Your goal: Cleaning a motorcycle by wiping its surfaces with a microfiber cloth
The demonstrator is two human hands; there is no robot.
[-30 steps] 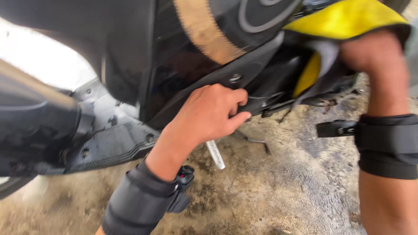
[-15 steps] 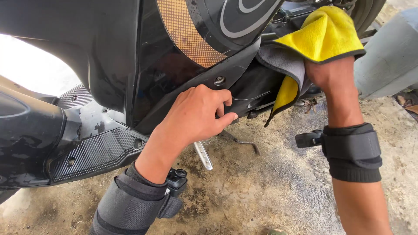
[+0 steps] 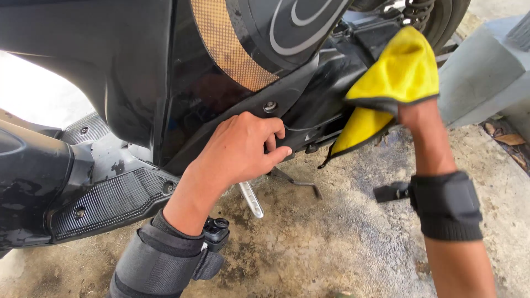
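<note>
Where the head camera looks down, a black scooter [image 3: 165, 83] fills the upper half of the view, standing on a stained concrete floor [image 3: 331, 243].

Left hand [image 3: 240, 149]: placed against the lower edge of the black side panel [image 3: 309, 105], just below a round bolt [image 3: 270, 106]. Its fingers [image 3: 270, 129] are curled over the panel edge, thumb underneath, gripping the panel. A black wrist band [image 3: 160, 259] with a small camera unit [image 3: 216, 229] wraps the forearm.

Right hand [image 3: 411, 113]: raised at the rear of the side panel, mostly hidden under a yellow cloth [image 3: 400, 74]. The cloth has a dark hem, is folded over the hand and is pressed against the bodywork beside the rear wheel [image 3: 441, 19]. How far the fingers are closed cannot be told, as the cloth covers them; the cloth is held in that hand. A second black wrist band [image 3: 444, 204] sits on this forearm.

Below the left hand, the ribbed footboard [image 3: 110, 201] runs toward the left edge of the floor. A metal side stand [image 3: 298, 181] and a silver foot peg [image 3: 252, 200] hang under the panel, near the floor. A grey concrete block [image 3: 486, 72] stands at the right edge of the floor.
</note>
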